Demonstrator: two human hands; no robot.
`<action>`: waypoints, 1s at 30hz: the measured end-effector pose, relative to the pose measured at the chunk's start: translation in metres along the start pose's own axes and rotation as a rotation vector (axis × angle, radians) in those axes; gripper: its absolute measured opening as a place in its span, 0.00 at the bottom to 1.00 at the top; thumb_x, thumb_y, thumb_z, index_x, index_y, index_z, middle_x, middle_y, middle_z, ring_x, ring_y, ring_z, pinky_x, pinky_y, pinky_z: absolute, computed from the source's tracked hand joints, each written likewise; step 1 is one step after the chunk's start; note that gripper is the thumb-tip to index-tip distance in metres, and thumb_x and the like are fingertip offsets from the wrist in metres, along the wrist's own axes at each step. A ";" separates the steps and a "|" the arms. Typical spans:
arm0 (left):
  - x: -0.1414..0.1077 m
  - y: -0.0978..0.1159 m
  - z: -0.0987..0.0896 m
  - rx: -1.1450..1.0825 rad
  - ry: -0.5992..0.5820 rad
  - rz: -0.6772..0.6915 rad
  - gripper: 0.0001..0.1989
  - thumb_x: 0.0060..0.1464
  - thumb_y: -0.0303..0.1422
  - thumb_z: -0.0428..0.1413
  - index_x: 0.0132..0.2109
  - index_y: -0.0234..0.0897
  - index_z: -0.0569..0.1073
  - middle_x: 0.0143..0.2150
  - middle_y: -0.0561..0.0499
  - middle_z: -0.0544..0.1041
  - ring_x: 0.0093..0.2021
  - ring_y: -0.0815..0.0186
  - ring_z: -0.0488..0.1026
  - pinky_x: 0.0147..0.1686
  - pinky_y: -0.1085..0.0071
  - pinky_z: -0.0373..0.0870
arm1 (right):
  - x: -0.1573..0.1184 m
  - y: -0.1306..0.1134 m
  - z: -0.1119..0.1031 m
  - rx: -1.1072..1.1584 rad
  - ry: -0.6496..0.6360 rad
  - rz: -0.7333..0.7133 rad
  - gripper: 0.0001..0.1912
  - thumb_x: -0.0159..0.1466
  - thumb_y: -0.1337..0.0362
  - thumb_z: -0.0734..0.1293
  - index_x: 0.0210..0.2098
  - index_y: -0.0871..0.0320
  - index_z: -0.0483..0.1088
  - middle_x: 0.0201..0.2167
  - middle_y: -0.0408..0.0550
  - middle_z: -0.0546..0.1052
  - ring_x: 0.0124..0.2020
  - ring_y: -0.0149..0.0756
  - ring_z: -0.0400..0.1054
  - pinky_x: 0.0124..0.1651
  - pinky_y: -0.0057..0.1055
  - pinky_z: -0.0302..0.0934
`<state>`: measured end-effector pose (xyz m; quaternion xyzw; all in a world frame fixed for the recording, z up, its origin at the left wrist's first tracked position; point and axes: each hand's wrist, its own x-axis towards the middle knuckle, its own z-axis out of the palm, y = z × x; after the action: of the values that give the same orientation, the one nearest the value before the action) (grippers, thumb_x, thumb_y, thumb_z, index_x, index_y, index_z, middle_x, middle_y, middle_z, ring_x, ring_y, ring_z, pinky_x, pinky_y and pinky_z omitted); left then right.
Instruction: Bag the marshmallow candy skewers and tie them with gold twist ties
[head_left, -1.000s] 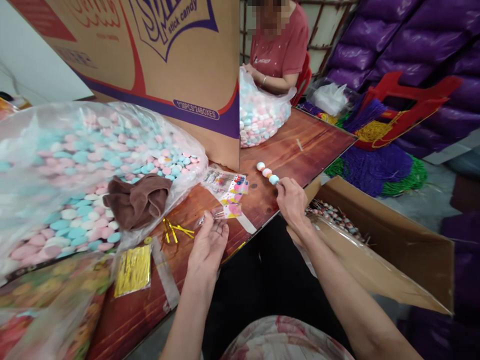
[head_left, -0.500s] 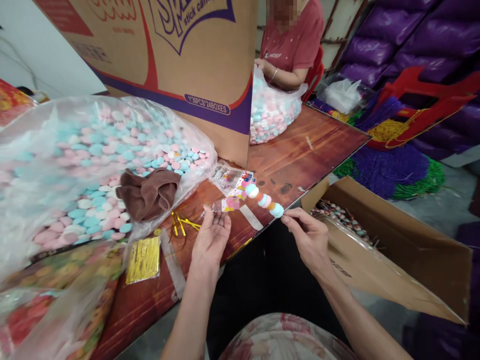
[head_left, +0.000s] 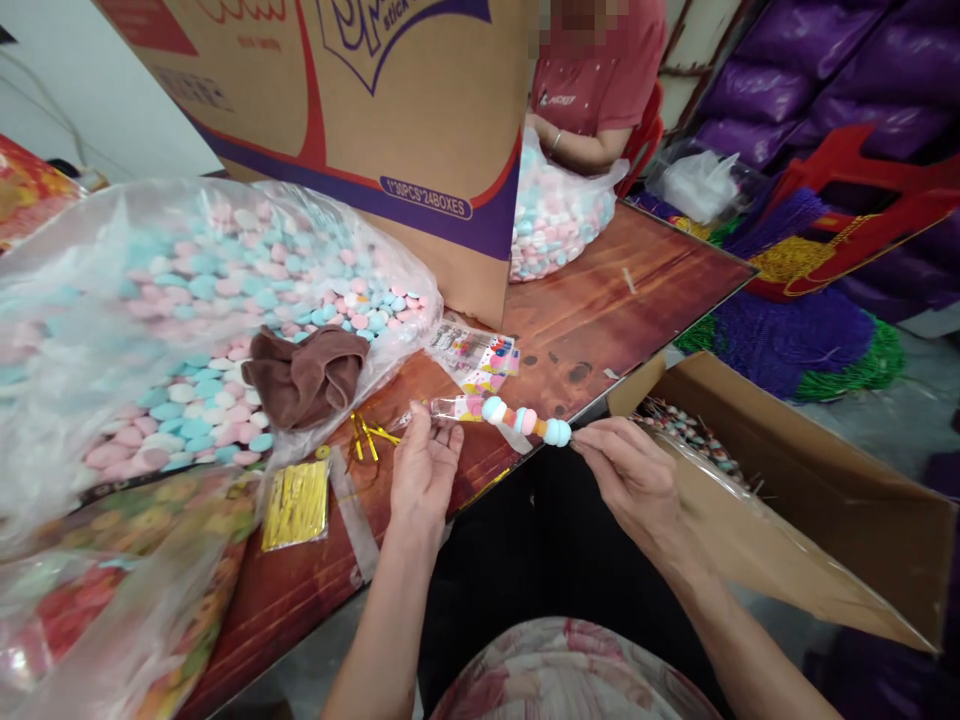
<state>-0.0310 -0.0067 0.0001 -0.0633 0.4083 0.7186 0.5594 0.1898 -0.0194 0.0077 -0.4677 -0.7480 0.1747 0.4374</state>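
My right hand (head_left: 630, 465) pinches the end of a candy skewer (head_left: 528, 422), a row of pale blue, pink, white and orange sweets held nearly level. Its far end meets the mouth of a small clear printed bag (head_left: 448, 407); whether the tip is inside I cannot tell. Thumb and fingers of my left hand (head_left: 426, 465) grip that bag at its other end, palm up. More flat printed bags (head_left: 480, 355) lie on the table just beyond. Gold twist ties (head_left: 367, 437) are left of my left hand, near a packet of gold ties (head_left: 296, 503).
A large clear sack of pastel sweets (head_left: 202, 290) fills the left, with a brown cloth (head_left: 307, 375) on it. A tall carton (head_left: 420, 130) stands behind. Across the table (head_left: 637, 280) sits a person (head_left: 592, 100) with another sack. An open carton (head_left: 847, 480) holding skewers is at right.
The skewer has swung from a slant to nearly level, its far end now lined up with the small bag's mouth. The view has shifted slightly.
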 end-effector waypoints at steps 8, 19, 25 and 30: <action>0.003 -0.001 -0.007 0.189 -0.091 0.168 0.15 0.43 0.38 0.69 0.32 0.35 0.73 0.30 0.53 0.78 0.30 0.71 0.75 0.37 0.72 0.69 | 0.002 -0.004 -0.005 0.029 -0.051 0.009 0.07 0.66 0.66 0.65 0.36 0.52 0.76 0.34 0.48 0.76 0.34 0.37 0.71 0.38 0.34 0.65; 0.003 -0.001 -0.010 0.317 -0.141 0.157 0.17 0.44 0.41 0.68 0.32 0.33 0.74 0.28 0.51 0.77 0.28 0.70 0.75 0.31 0.74 0.69 | 0.000 0.000 -0.001 0.130 -0.021 0.054 0.05 0.64 0.68 0.67 0.36 0.53 0.75 0.33 0.46 0.75 0.34 0.35 0.71 0.37 0.33 0.64; 0.003 0.000 -0.009 0.280 -0.153 0.118 0.15 0.43 0.38 0.69 0.34 0.34 0.75 0.32 0.50 0.79 0.30 0.69 0.76 0.32 0.73 0.70 | -0.001 0.000 0.000 0.202 -0.031 0.141 0.04 0.64 0.67 0.68 0.34 0.54 0.75 0.32 0.45 0.75 0.32 0.34 0.70 0.34 0.31 0.62; 0.005 0.006 -0.010 0.210 -0.159 -0.017 0.10 0.44 0.30 0.68 0.35 0.35 0.77 0.35 0.50 0.81 0.33 0.68 0.77 0.37 0.71 0.71 | -0.001 0.002 0.002 0.242 -0.043 0.202 0.04 0.64 0.64 0.68 0.32 0.54 0.75 0.31 0.46 0.75 0.32 0.35 0.70 0.35 0.32 0.62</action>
<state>-0.0413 -0.0100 -0.0065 0.0491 0.4351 0.6700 0.5995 0.1896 -0.0194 0.0051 -0.4806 -0.6797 0.3169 0.4546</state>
